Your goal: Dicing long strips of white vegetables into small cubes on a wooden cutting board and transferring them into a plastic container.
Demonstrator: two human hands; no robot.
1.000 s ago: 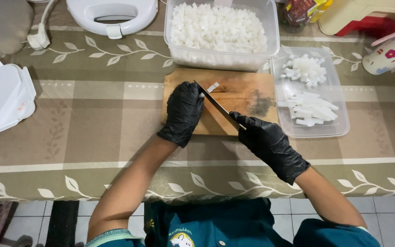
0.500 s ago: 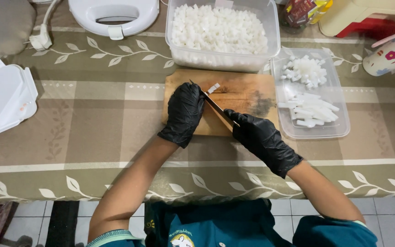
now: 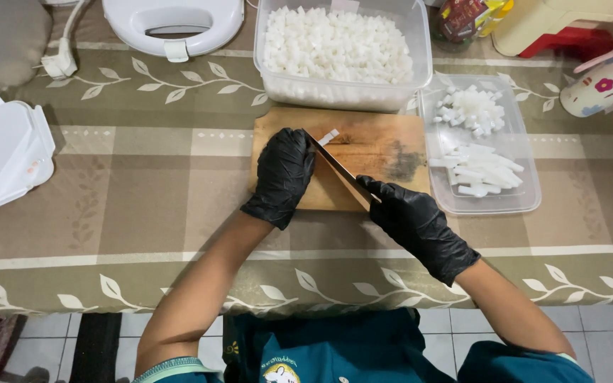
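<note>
The knife (image 3: 340, 170) lies slantwise over the wooden cutting board (image 3: 381, 145), our right hand (image 3: 413, 220) wrapped around its handle. Our left hand (image 3: 285, 174) presses curled fingers on something hidden (one white strip (image 3: 328, 136) shows past the tip). Two clear containers: the deep tub (image 3: 342, 89) holds white cubes, the shallow tray (image 3: 526, 202) holds cubes and strips.

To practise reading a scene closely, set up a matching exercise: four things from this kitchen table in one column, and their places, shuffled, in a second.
Things:
1. knife
2. deep tub of white cubes
3. shallow tray of white strips
4. white lid

Places:
A. far left of the table
B. right of the cutting board
C. behind the cutting board
D. in the right hand

Pairs: 1-D, 2-C, 3-B, 4-A
</note>
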